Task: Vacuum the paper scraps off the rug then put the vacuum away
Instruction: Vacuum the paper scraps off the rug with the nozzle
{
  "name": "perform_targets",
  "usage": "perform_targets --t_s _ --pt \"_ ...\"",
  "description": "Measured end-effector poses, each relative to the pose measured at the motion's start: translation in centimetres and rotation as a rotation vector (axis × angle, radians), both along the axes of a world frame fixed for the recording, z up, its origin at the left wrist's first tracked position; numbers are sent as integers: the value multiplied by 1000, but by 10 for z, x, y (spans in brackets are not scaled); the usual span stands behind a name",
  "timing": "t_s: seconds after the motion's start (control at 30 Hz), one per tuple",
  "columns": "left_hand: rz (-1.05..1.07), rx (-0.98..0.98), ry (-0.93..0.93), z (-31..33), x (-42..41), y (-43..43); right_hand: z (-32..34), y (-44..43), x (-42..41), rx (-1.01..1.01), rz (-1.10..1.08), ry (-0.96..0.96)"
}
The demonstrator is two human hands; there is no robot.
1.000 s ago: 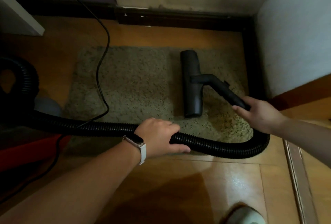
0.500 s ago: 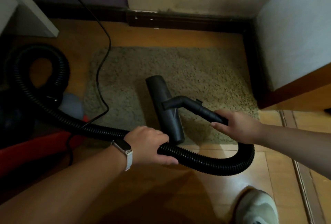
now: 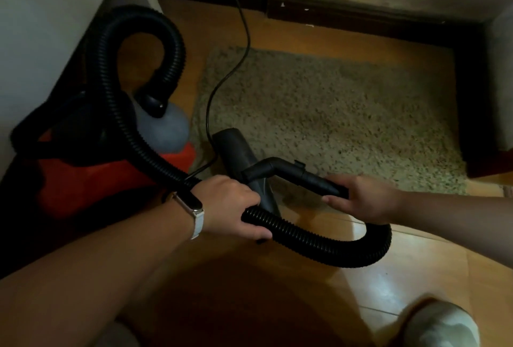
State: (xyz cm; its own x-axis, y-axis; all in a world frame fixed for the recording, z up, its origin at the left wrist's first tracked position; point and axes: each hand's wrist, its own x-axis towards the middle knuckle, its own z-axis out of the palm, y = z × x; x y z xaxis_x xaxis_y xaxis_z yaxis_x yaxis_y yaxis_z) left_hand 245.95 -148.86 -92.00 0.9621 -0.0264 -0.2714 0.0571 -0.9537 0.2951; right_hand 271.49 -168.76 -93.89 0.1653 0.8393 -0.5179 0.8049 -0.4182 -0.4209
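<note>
A shaggy beige rug [image 3: 338, 113] lies on the wooden floor; I see no paper scraps on it. The black floor nozzle [image 3: 236, 149] sits at the rug's near left corner. My right hand [image 3: 363, 198] grips the black rigid tube [image 3: 294, 174] that joins the nozzle. My left hand [image 3: 230, 205] grips the black ribbed hose [image 3: 319, 244], which loops from the tube round to the red vacuum body [image 3: 91, 182] at the left.
The black power cord [image 3: 236, 49] runs from the back wall across the rug's left edge to the vacuum. White furniture [image 3: 55, 21] stands at the left, a dark skirting [image 3: 361, 16] at the back, a wall [image 3: 502, 74] at the right. My shoe [image 3: 441, 324] shows bottom right.
The nozzle has been drawn back and to the left across the rug to its near left corner. My view swung left, and the red vacuum body came into sight.
</note>
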Motion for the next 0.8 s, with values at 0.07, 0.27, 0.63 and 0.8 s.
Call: perform_targets --t_s 0.07,0.27,0.63,0.8 --pt "42 2 -12 0 -15 11 -1 16 -10 6 17 27" --pt "106 65 -68 1 -60 50 -6 58 -38 27 23 79" --pt "22 177 -90 30 -84 114 4 135 -66 97 -81 73" --pt "-13 203 -48 31 -92 114 4 134 -73 66 -75 46"
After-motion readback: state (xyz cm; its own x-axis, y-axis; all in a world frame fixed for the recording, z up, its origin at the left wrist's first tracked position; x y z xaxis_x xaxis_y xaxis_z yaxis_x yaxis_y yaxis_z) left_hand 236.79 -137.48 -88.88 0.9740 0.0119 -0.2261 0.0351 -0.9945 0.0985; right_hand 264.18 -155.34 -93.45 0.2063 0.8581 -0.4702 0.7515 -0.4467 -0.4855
